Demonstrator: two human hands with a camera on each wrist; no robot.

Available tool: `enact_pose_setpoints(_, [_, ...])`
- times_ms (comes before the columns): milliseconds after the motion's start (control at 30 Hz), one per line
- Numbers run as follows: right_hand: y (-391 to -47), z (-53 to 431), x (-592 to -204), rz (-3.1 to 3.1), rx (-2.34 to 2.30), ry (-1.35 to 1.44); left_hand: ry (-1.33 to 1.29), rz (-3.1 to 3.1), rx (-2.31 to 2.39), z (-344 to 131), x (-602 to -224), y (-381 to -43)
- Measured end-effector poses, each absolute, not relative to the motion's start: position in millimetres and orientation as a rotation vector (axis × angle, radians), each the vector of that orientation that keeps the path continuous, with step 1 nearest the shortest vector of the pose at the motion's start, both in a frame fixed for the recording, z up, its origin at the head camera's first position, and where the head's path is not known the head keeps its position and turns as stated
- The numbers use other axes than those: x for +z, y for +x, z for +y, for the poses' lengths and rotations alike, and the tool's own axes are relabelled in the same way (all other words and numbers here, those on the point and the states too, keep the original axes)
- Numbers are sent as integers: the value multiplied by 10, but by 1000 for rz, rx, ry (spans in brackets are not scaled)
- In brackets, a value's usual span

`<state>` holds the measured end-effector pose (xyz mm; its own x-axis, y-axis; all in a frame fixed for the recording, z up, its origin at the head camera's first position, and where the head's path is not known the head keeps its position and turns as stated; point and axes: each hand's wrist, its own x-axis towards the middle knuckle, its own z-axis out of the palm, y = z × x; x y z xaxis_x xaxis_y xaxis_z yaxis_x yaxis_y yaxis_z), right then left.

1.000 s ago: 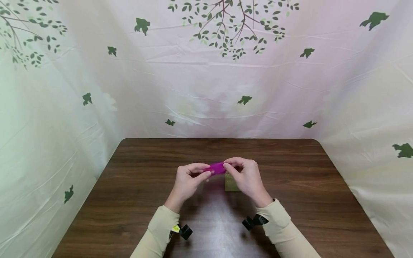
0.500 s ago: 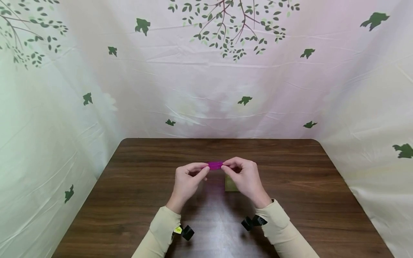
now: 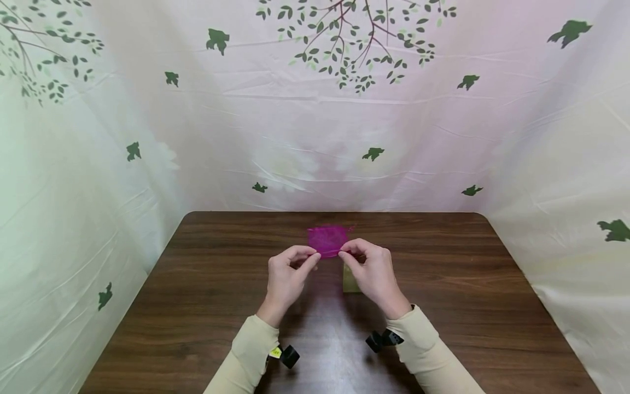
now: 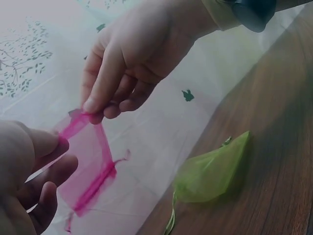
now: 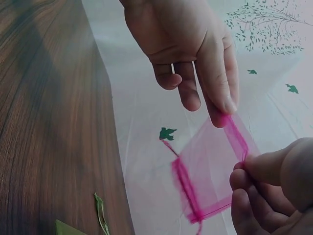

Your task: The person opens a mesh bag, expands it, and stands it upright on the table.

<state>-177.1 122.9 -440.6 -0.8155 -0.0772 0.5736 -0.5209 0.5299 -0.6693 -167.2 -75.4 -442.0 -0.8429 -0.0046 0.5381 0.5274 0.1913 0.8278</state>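
Observation:
A sheer magenta drawstring organza bag (image 3: 327, 238) hangs spread between both hands above the table. My left hand (image 3: 285, 276) pinches one corner of its near hem between thumb and index finger. At the other corner of that hem, my right hand (image 3: 375, 273) pinches it the same way. The gathered drawstring end with its cords is at the far side, away from the fingers, and shows well in the right wrist view. Under my right hand a green organza drawstring bag (image 4: 210, 174) lies on the table, partly hidden by that hand in the head view.
The dark wood-grain table (image 3: 221, 306) has rounded far corners. A pale cloth backdrop (image 3: 197, 137) printed with leaves and birds encloses it at the back and sides. Small black cameras (image 3: 289, 356) are strapped to both wrists.
The magenta bag was folded narrow between the fingertips and has flipped out flat, away from me. The hands have shifted only slightly; the green bag has stayed put.

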Motion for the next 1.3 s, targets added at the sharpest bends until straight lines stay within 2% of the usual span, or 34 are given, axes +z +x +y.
enact_pose_setpoints(433, [-1795, 1212, -4427, -2240, 1121, 506, -582, -2000, -1463, -773, -4676, -1826])
enact_pose_setpoints(1000, [-1779, 1200, -4441, -2273, 1038, 513, -541, -2023, -1547, -790, -4677, -1810])
enact_pose_setpoints(1300, [-1794, 1200, -4428, -2232, 980, 512, -566, -2034, -1401, -770, -4684, -1830])
